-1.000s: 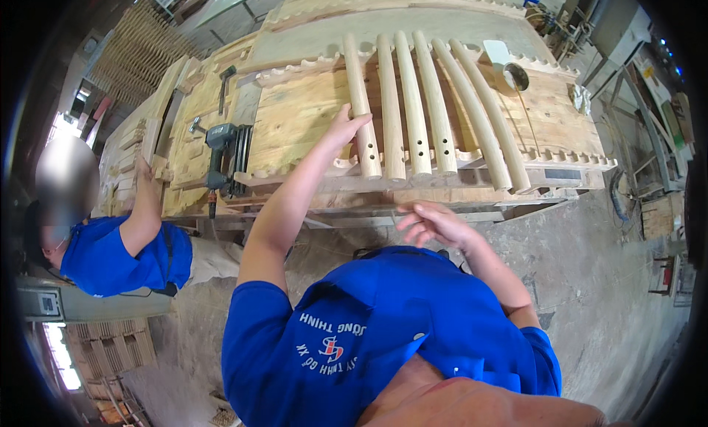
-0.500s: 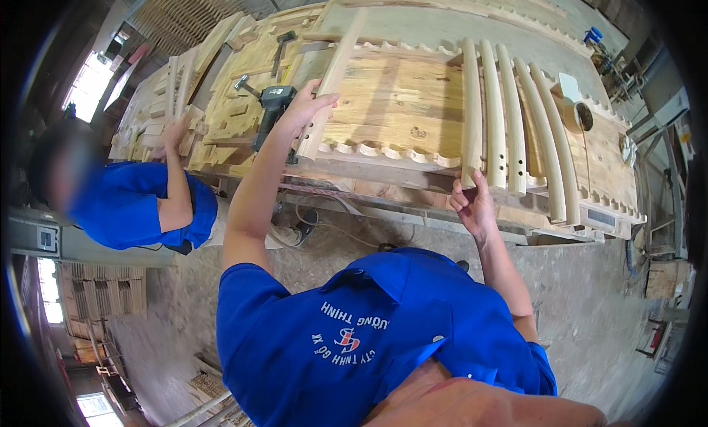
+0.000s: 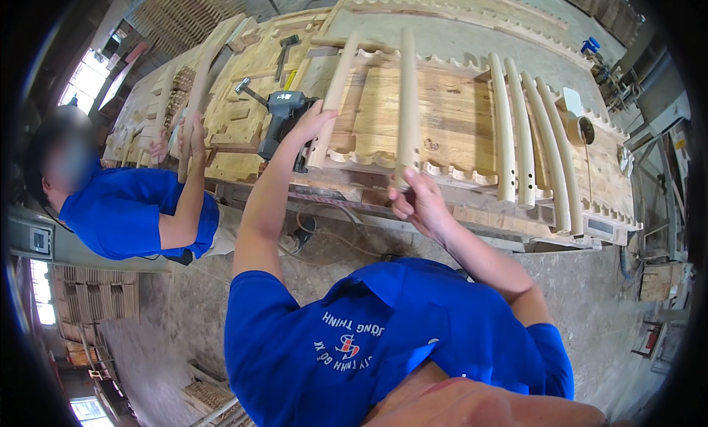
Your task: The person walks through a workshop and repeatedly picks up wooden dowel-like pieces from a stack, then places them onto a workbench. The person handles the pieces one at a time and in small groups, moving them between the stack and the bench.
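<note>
Lying at upper centre of the worktop (image 3: 457, 125): dark power drill (image 3: 284, 121), hammer (image 3: 249, 92); leaning at left, a co-worker (image 3: 125, 213) in blue.

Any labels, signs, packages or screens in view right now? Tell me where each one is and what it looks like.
Shirt print: on the back of the blue shirt at bottom centre, white lettering around a small red and white emblem.
Wall box: far left edge, small grey square panel.
No packages or screens can be made out.
</note>
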`<state>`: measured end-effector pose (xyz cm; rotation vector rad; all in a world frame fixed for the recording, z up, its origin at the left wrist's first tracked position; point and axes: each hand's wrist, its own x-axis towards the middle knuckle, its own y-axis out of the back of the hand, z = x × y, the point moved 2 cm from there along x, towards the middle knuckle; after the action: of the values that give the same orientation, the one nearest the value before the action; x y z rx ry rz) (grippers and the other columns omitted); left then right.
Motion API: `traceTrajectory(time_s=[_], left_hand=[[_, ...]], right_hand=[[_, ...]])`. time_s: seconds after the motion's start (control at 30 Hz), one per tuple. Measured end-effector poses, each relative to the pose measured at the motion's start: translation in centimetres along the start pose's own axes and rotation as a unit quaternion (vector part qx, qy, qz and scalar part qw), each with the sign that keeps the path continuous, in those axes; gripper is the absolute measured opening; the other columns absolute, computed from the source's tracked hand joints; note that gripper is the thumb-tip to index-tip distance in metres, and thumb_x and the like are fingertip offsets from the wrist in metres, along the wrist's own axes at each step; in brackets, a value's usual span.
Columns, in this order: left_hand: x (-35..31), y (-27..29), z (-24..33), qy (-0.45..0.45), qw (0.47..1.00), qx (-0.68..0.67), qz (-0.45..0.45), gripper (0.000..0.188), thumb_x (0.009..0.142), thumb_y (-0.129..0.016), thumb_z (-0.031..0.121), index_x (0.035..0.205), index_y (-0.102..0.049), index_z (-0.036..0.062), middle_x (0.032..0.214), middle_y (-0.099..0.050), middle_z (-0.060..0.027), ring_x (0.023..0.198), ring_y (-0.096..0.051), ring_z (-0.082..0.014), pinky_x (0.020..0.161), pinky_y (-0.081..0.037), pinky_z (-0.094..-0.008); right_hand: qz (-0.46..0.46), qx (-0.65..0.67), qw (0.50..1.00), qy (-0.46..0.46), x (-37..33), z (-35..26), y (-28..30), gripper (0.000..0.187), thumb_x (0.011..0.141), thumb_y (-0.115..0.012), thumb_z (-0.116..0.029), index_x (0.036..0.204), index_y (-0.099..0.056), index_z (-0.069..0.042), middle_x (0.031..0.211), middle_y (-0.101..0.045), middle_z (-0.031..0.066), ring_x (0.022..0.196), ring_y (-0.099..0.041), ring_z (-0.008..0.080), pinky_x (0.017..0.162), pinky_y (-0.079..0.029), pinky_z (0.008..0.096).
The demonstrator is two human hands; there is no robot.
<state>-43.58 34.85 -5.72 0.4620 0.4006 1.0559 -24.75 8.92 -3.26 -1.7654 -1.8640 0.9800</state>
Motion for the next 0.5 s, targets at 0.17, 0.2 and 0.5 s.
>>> traceTrajectory(time_s=[0.17,0.2,0.5], left_hand=[[-0.6,-0.2,0.4,0.034,0.998,0.014,-0.042,0.049,0.084,-0.050,0.036,0.118,-0.045,0.0006,0.110,-0.055,-0.0137,0.101,-0.052,-0.0208,0.086,-0.040,-0.0313],[-0.9,0.5,0.2,0.040,0.996,0.078,-0.023,0.049,0.084,-0.051,0.035,0.119,-0.045,0.0008,0.108,-0.055,-0.0144,0.097,-0.053,-0.0227,0.084,-0.040,-0.0323],[-12.4,0.6,4.5,-0.169,0.940,-0.044,0.295,0.028,0.087,-0.052,0.022,0.106,-0.056,0.0015,0.068,-0.056,-0.0058,0.061,-0.055,-0.0139,0.059,-0.045,-0.0286]], right_hand=[[0.012,-0.013,0.999,-0.048,3.9,2.3,-4.1,0.032,0.091,-0.051,-0.032,0.101,-0.039,-0.004,0.075,-0.053,0.0085,0.047,-0.039,0.0077,0.046,-0.036,0.0228],[-0.013,0.005,0.999,-0.039,5.0,3.6,-4.5,0.034,0.090,-0.053,-0.033,0.099,-0.041,-0.003,0.074,-0.053,0.0080,0.046,-0.039,0.0074,0.043,-0.035,0.0228],[-0.019,-0.041,0.981,-0.188,8.5,7.8,-2.6,0.033,0.085,-0.059,-0.036,0.101,-0.047,-0.010,0.069,-0.056,0.0008,0.049,-0.048,0.0076,0.045,-0.044,0.0237]])
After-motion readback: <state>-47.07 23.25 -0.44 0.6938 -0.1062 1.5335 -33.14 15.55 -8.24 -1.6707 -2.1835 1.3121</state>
